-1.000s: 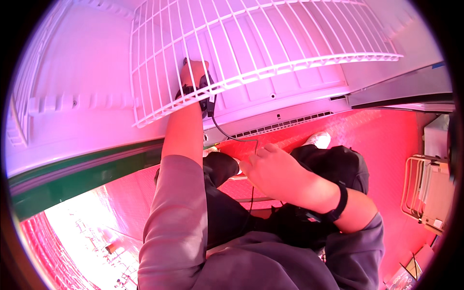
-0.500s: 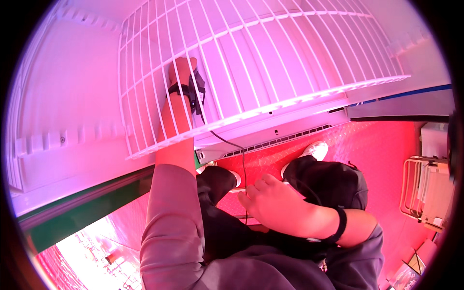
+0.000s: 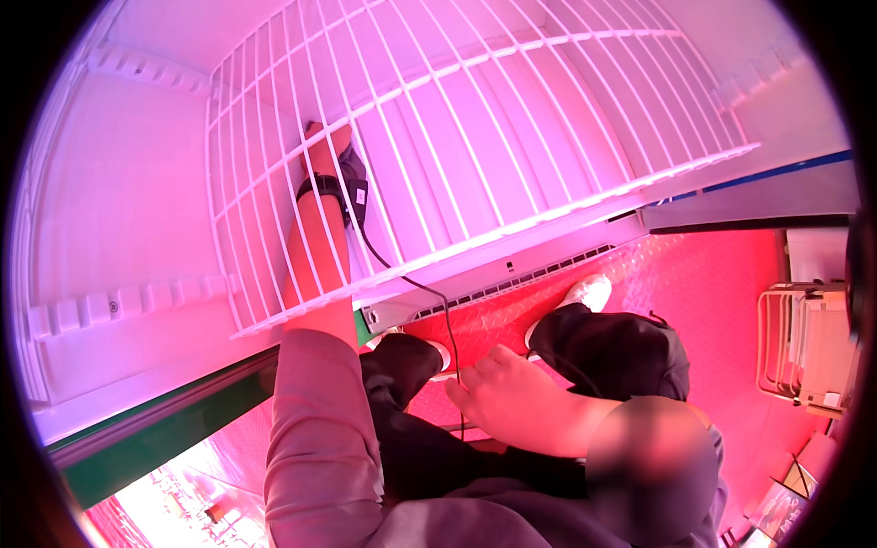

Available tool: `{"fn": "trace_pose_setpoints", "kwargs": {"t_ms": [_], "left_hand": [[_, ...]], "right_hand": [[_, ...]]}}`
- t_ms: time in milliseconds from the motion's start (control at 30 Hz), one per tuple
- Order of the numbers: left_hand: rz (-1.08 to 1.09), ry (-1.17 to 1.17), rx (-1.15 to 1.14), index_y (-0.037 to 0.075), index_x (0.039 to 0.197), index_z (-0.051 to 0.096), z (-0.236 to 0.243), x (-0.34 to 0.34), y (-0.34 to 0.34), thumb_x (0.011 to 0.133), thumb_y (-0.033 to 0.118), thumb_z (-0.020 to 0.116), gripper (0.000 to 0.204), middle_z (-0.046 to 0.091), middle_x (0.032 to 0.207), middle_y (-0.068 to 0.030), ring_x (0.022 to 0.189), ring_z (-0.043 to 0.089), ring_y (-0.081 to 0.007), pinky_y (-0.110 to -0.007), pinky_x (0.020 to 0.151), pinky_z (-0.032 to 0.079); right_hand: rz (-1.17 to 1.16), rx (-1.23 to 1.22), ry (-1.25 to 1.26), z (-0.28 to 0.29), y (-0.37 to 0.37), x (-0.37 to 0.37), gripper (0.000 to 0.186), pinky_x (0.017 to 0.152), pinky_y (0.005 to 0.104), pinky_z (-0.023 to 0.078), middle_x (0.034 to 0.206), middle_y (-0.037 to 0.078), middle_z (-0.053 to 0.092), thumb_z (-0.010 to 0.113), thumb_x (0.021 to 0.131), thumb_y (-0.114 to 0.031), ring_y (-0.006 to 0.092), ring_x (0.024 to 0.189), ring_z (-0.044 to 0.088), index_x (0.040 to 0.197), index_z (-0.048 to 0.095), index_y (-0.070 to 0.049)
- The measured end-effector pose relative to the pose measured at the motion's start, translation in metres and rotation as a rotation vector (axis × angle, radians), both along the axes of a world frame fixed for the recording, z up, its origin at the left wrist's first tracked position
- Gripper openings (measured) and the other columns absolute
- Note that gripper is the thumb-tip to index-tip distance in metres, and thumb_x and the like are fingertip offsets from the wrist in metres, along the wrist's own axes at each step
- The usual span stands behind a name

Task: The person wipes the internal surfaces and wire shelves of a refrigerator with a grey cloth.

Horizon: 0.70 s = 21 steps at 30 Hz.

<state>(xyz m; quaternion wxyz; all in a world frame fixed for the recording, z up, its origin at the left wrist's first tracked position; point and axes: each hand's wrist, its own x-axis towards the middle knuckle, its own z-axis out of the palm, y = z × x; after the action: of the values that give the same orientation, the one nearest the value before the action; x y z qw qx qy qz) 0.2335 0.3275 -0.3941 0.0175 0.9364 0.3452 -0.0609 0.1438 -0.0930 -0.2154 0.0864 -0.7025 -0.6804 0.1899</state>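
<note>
Beneath a white wire shelf (image 3: 475, 137), my left hand (image 3: 329, 144) reaches into a white refrigerator-like cabinet, close to its inner wall. The shelf's bars cross in front of it. Its fingers look curled in; what they hold, if anything, I cannot make out. A dark strap with a small dark device (image 3: 357, 194) sits on that wrist, and a thin black cable (image 3: 416, 285) hangs from it. Lower down, my right hand (image 3: 507, 393) hovers before my legs, fingers loosely bent, with nothing seen in it. The cable runs down beside its fingertips. A blurred patch covers the right wrist.
Ridged shelf supports (image 3: 137, 304) line the cabinet's left wall. A slotted grille (image 3: 530, 276) runs along its base, above a red textured floor (image 3: 722, 292). At the right stands a folded metal-framed item (image 3: 804, 347). My shoes (image 3: 589, 292) are close to the grille.
The view has shifted a little, so the shelf sits slightly lower and further left. My left hand stays under the shelf, and my right hand keeps almost the same place.
</note>
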Motion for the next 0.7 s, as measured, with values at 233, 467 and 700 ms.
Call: {"fn": "trace_pose_setpoints", "kwargs": {"t_ms": [233,467,700], "left_hand": [[-0.018,0.005,0.002,0.002,0.104,0.066,0.002,0.005,-0.006,0.085,0.033,0.055,0.038,0.066,0.103,-0.0230,0.098,0.064,-0.0419,-0.051,0.085,0.051],[-0.032,0.013,0.017,0.002,0.100,0.067,0.010,-0.003,-0.014,0.084,0.033,0.056,0.037,0.067,0.099,-0.0230,0.095,0.065,-0.0422,-0.052,0.082,0.052],[-0.061,-0.018,0.065,0.001,0.096,0.068,0.017,-0.013,-0.021,0.084,0.033,0.056,0.036,0.068,0.095,-0.0230,0.091,0.066,-0.0425,-0.052,0.080,0.053]], "right_hand": [[0.044,-0.105,0.005,-0.009,0.002,0.010,0.028,0.077,0.0352,0.047,0.082,0.006,0.066,0.058,0.083,-0.021,0.0219,0.079,0.065,0.105,0.063,-0.004],[-0.059,-0.055,0.064,-0.032,0.003,0.008,0.024,0.075,0.0388,0.050,0.080,0.010,0.067,0.058,0.082,-0.019,0.0277,0.078,0.068,0.099,0.065,-0.003],[-0.101,-0.007,0.065,-0.042,0.006,0.018,0.021,0.071,0.0424,0.051,0.076,0.013,0.067,0.060,0.080,-0.018,0.0300,0.075,0.069,0.093,0.065,-0.004]]}}
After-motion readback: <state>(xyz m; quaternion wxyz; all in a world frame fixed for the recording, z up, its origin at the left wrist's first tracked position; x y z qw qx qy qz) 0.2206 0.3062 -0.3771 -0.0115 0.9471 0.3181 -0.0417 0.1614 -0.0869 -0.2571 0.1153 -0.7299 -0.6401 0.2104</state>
